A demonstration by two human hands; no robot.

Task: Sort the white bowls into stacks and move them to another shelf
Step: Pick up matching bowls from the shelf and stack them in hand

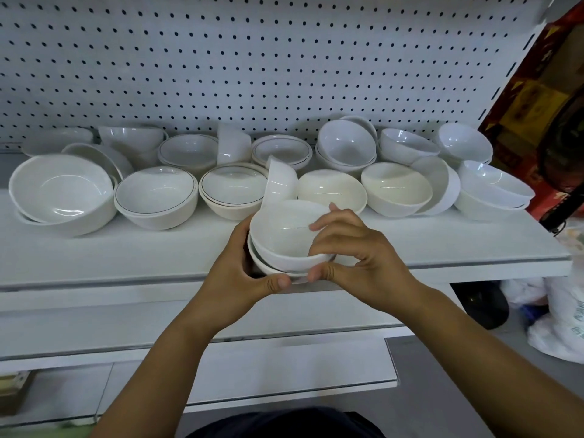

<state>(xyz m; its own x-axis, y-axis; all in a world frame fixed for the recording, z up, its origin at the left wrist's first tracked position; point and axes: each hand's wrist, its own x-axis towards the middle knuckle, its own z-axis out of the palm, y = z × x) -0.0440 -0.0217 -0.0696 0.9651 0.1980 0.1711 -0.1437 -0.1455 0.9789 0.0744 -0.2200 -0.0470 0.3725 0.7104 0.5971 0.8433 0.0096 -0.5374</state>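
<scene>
Two hands hold one small stack of white bowls (284,232) at the front edge of the white shelf (126,254); three nested rims show. The left hand (240,273) grips its left side and the right hand (357,257) curls round its right side. Behind stand two cream bowls (331,188), four dark-rimmed nests (158,194), and others too nested to count

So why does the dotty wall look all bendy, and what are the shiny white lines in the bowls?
In the head view, the wide-angle lens bows the pegboard so its rows of holes curve; the streaks, as in the big left bowl and the held stack of bowls, are glare, probably from lights overhead; the picture's corners look blurry.
</scene>
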